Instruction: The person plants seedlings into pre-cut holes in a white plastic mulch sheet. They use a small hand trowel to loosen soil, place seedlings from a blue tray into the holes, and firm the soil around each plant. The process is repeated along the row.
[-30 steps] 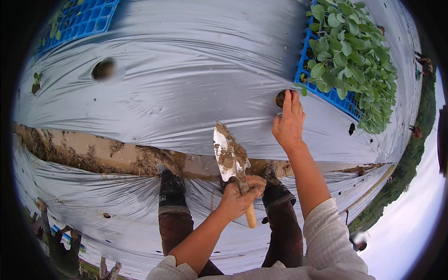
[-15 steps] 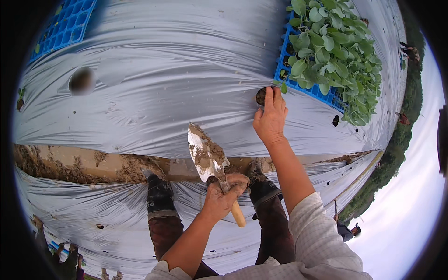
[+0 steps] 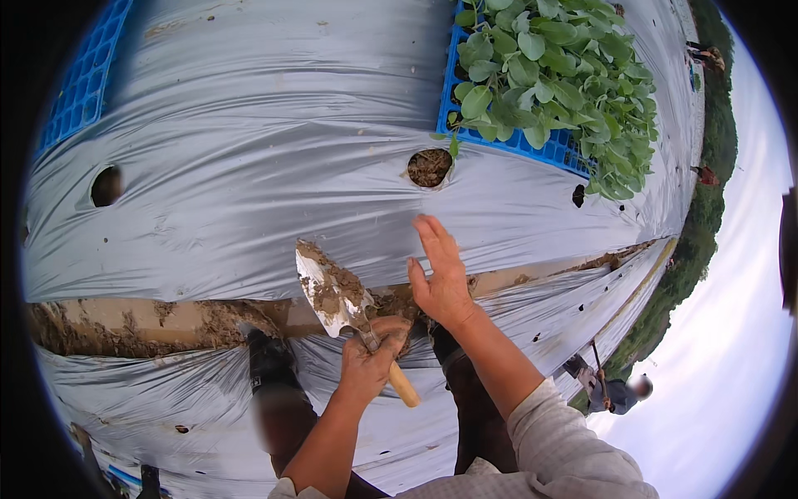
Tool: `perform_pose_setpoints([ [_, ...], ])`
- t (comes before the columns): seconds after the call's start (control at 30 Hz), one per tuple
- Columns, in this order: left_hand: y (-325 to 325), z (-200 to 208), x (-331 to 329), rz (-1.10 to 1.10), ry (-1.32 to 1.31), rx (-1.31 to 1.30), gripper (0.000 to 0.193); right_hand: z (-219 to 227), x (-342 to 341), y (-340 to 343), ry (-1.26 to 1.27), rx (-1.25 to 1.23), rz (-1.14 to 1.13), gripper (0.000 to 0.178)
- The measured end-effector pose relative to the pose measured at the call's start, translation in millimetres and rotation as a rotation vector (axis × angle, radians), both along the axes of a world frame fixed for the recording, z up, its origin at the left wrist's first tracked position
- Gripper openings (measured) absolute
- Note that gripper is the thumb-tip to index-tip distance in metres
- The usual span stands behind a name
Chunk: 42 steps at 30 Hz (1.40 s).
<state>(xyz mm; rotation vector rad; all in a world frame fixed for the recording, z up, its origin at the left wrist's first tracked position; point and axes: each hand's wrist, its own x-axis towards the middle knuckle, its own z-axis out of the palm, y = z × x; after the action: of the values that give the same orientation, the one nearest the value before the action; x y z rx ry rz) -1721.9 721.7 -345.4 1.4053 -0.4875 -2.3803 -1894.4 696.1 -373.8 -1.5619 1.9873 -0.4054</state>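
My left hand [image 3: 372, 359] grips a trowel [image 3: 332, 287] around its neck, just above the pale wooden handle. Mud clings to the shiny metal blade, which points up and to the left. Held over the plastic film, my right hand [image 3: 440, 279] is open, its fingers stretched and apart, with nothing in it. Beyond its fingertips is a round planting hole [image 3: 430, 168] in the silvery film [image 3: 274, 183], showing crumbly brown soil. A blue seedling tray [image 3: 532, 148] full of leafy green seedlings [image 3: 565, 75] lies right beside that hole.
Another blue tray [image 3: 87, 79], with bare cells, lies far left. A second hole [image 3: 106, 185] is below it. A muddy, wet furrow [image 3: 150, 324] runs between the film-covered beds, and my boots [image 3: 270, 358] stand there. A person [image 3: 615, 392] holding a long tool is at the right.
My right hand has drawn back from the hole toward me and opened, uncovering the soil inside. The trowel stays in my left hand. The view has shifted slightly.
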Motion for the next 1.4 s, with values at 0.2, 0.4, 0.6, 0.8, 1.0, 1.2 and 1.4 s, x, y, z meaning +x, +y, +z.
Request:
perform_pose_setpoints([
  [0.2,22,-15,-11,-0.174,-0.189,-0.248,0.016,58,41,108,-1.173,0.501,-0.692,0.057],
  [0.4,42,-22,-36,-0.265,-0.119,-0.395,0.026,55,29,132,-0.839,0.644,-0.353,0.052],
  [0.6,61,-23,-52,-0.156,-0.011,-0.185,0.041,66,14,136,-0.88,0.321,-0.781,0.034],
  [0.8,-27,-41,-36,0.059,-0.482,-0.341,0.018,61,-21,144,-1.601,0.432,-1.34,0.02],
  [1.0,-206,-55,-108,0.035,-0.574,-0.754,0.025,49,-25,151,-1.523,0.489,-1.418,0.015],
  [1.2,-262,-72,-169,-0.059,-0.262,-0.884,0.032,56,-41,141,-1.495,0.491,-1.37,0.013],
  [1.4,-290,-80,-169,-0.392,-0.351,-0.86,0.036,57,-45,135,-1.518,0.47,-1.345,0.015],
])
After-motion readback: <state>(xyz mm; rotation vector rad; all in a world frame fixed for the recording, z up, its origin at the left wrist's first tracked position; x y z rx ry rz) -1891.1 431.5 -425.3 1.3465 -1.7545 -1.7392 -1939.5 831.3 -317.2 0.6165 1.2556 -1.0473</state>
